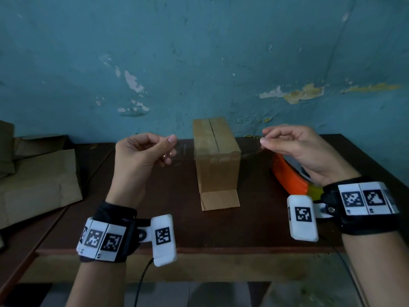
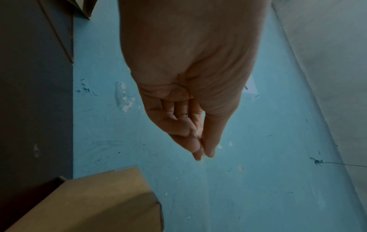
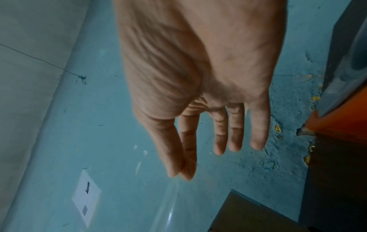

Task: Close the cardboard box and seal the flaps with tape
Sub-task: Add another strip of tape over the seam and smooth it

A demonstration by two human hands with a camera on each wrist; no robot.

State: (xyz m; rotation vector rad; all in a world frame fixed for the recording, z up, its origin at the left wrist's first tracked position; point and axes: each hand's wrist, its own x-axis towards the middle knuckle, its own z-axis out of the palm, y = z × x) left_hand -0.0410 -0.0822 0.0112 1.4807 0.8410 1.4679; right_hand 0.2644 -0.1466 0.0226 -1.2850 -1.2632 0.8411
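1. On the table (image 1: 265, 229), the box (image 1: 215, 151) stands mid-surface, top flaps folded shut.
2. Left hand (image 1: 141, 154) and right hand (image 1: 296, 149) each pinch an end of clear tape (image 1: 218, 149) stretched over it.
3. Left, I judge: pressing the strip down along the seam.

The head view looks down from behind both hands toward the wall (image 1: 199, 52). Each wrist view sits close behind its palm, facing that wall.
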